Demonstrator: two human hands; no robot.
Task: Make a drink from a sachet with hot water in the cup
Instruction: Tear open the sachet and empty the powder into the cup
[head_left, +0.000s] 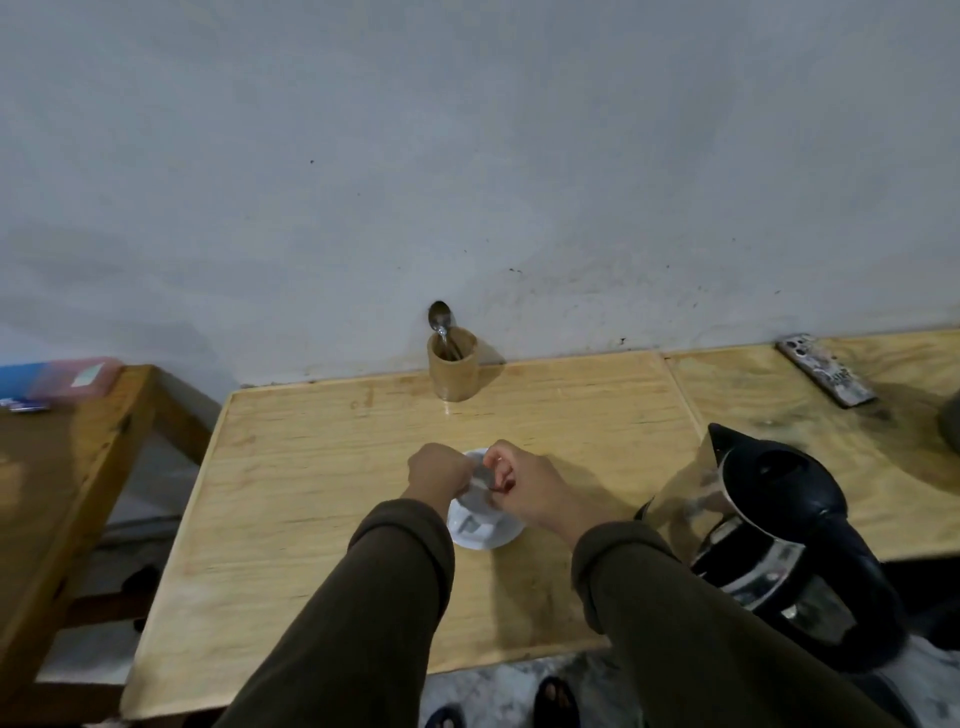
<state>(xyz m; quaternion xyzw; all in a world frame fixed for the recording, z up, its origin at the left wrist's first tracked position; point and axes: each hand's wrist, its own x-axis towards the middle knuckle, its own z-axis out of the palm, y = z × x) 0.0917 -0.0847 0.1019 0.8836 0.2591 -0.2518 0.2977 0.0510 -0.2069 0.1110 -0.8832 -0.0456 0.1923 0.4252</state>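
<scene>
Sachet (482, 480): being pinched by both hands above cup (480, 512), so powder drops in.
Left hand (439, 474): grip closing on one end.
Right hand (524, 488): grip closing on the other, apparently tearing.
Kettle (779, 540): waiting beside on bench (311, 467).

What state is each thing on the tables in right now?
Small grey sachet: pinched by both hands above the cup.
Left hand: closed on the sachet.
Right hand: closed on the sachet.
White cup: upright on its saucer.
Black electric kettle: lid shut, untouched.
Metal spoon: standing in the wooden holder.
</scene>
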